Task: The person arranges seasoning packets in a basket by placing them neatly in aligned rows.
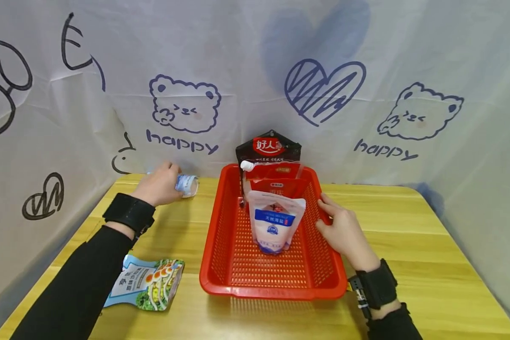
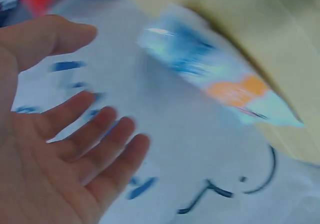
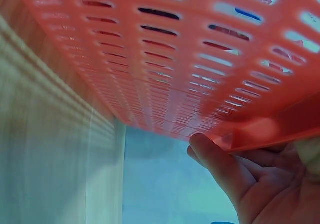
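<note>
At the back left of the table, in the head view, my left hand (image 1: 158, 185) reaches over a small blue-and-white packet (image 1: 189, 184). The left wrist view shows its fingers spread loosely, apart from the packet (image 2: 220, 74), which lies on the table and has an orange patch. My right hand (image 1: 345, 231) grips the right rim of a red perforated plastic basket (image 1: 276, 293); in the right wrist view the thumb lies below the rim. Inside the basket stand a clear-and-white pouch (image 1: 276, 226) with a blue label, a red pouch (image 1: 284, 187) and a black pouch (image 1: 268, 147).
A blue-and-green food pouch (image 1: 153, 285) lies at the front left, partly hidden by my left sleeve (image 1: 74, 283). Behind the table hangs a white cloth (image 1: 246, 56) with drawn bears and hearts. The wooden table (image 1: 412, 255) stretches to the right of the basket.
</note>
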`<action>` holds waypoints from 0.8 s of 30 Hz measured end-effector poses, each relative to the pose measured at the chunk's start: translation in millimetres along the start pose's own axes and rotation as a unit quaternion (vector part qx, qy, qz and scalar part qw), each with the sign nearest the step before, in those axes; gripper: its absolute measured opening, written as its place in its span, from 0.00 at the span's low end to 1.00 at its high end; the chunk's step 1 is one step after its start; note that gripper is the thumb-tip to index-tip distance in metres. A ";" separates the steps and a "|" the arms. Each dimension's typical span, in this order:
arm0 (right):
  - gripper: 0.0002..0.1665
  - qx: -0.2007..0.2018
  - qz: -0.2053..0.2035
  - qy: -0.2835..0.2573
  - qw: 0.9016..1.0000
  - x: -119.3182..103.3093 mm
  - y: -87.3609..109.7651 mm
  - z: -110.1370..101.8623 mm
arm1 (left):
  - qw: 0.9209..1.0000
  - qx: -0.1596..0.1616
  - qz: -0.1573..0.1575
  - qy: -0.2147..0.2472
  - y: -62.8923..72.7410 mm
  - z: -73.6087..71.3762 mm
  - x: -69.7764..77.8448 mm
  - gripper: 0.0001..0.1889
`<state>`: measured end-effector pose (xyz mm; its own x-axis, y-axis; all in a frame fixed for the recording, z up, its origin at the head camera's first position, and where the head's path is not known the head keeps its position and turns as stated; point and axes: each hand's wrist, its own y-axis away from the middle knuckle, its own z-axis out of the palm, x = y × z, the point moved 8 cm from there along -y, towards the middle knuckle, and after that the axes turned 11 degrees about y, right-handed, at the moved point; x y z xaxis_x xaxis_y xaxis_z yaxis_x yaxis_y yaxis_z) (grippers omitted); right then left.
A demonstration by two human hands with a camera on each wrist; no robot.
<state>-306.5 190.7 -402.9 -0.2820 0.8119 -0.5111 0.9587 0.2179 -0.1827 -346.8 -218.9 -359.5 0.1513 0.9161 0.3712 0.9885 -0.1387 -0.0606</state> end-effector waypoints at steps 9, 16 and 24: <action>0.35 -0.009 0.011 -0.005 1.000 4.0 0.1 3.2 | 0.995 -0.010 -0.024 -0.092 -37.8 37.8 -46.9 0.35; 0.34 -0.004 0.005 -0.001 1.000 0.9 -0.9 2.0 | 0.993 -0.009 0.006 -0.121 -52.1 56.5 -60.8 0.34; 0.34 0.004 0.008 -0.003 1.000 0.6 0.4 -2.6 | 0.997 -0.009 0.013 -0.082 -57.2 67.6 -59.7 0.27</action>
<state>-306.2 192.6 -401.1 -0.2662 0.8118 -0.5197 0.9630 0.2004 -0.1803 -412.7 -240.3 -440.8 0.1757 0.9609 0.2141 0.9844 -0.1687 -0.0508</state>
